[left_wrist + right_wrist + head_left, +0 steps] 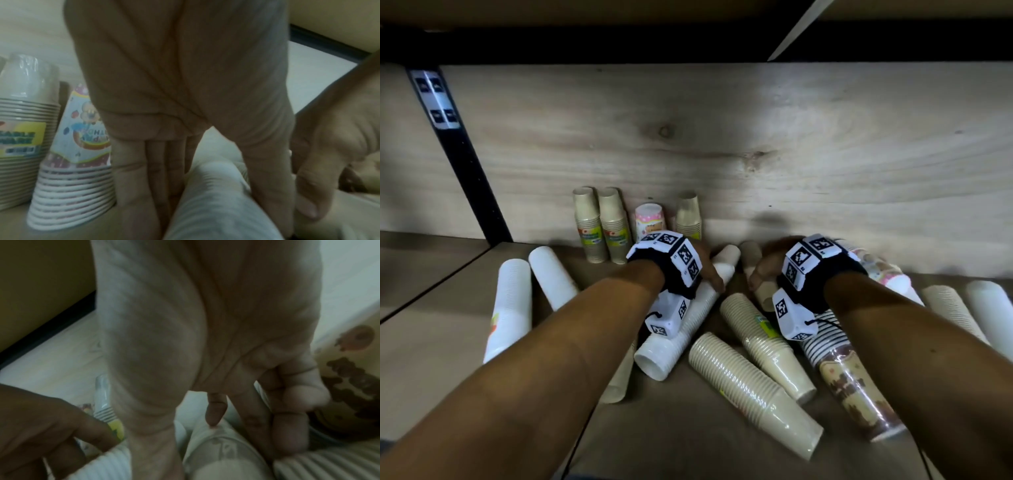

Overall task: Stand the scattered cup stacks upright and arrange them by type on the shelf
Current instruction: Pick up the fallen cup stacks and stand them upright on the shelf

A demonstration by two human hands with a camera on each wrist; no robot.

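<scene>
My left hand (714,274) reaches down over a long white cup stack (688,329) that lies on the shelf board. In the left wrist view the left hand (205,211) has the white stack (216,194) between fingers (135,186) and thumb. My right hand (756,277) is just to the right, curled on the end of a lying beige cup stack (763,294). The right wrist view shows the right hand (222,438) with one fingertip and curled fingers (287,426) against the beige stack (222,456). Two labelled beige stacks (601,226), a pink patterned stack (650,219) and another beige stack (688,216) stand upright at the back.
Lying stacks surround the hands: white ones at the left (512,308) and right (993,308), beige ones in front (753,387), a brown patterned one (856,387). A black shelf post (465,154) stands at the left. The wooden back wall (791,144) closes the shelf.
</scene>
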